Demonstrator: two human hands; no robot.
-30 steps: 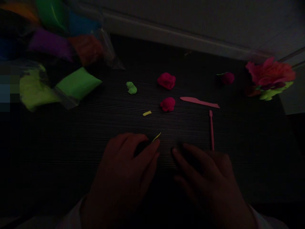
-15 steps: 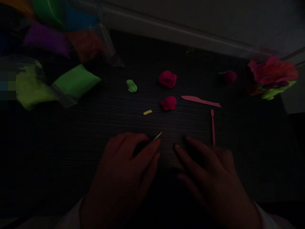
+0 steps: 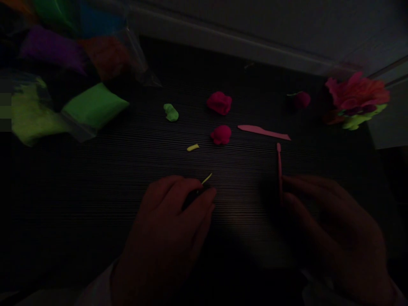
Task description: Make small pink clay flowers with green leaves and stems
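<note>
The scene is very dark. My left hand (image 3: 172, 221) rests on the dark table, thumb and forefinger pinched on a thin yellow clay strip (image 3: 207, 179) that sticks out past the fingertips. My right hand (image 3: 321, 212) lies to the right, its fingertips closing on the near end of a thin pink stick tool (image 3: 279, 163). Beyond the hands lie a small yellow clay bit (image 3: 193, 147), two pink clay lumps (image 3: 220, 134) (image 3: 219, 103), a green clay lump (image 3: 171, 112) and a flat pink clay knife (image 3: 264, 132).
Clear bags of coloured clay (image 3: 92, 106) are piled at the far left. A clay flower (image 3: 355, 102) in pink, orange and green sits at the far right, with a dark pink bud (image 3: 301, 99) beside it. A wall runs behind the table.
My right hand has moved right from beside the left hand to the pink stick tool and has its fingers on the tool's near end. The left hand stays put.
</note>
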